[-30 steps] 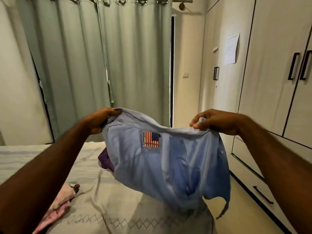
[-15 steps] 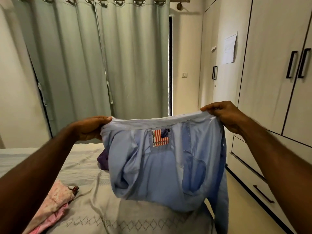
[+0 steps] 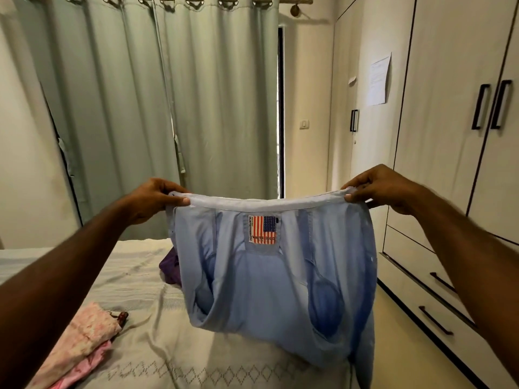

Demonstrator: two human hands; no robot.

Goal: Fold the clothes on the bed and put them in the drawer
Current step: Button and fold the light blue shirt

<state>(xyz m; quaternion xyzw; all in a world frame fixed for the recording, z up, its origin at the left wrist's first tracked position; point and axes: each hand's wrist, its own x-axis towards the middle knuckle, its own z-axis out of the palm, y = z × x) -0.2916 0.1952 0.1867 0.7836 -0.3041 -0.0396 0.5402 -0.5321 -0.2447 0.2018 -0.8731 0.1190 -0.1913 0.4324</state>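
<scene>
Pink garment [image 3: 81,343] lying on the bed [image 3: 174,357] at near left, left hand [image 3: 153,199] and right hand [image 3: 382,189] each pinching the waistband of light blue shorts [image 3: 275,273] stretched above the bed, purple cloth [image 3: 170,269] behind, wardrobe drawers [image 3: 427,293] right, curtains [image 3: 168,108] beyond.

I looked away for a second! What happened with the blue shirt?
Both hands, left and right, moved apart and pulled the blue shirt from bunched to stretched flat by its top edge. They kept gripping it. The pink clothes stayed on the bed.
</scene>
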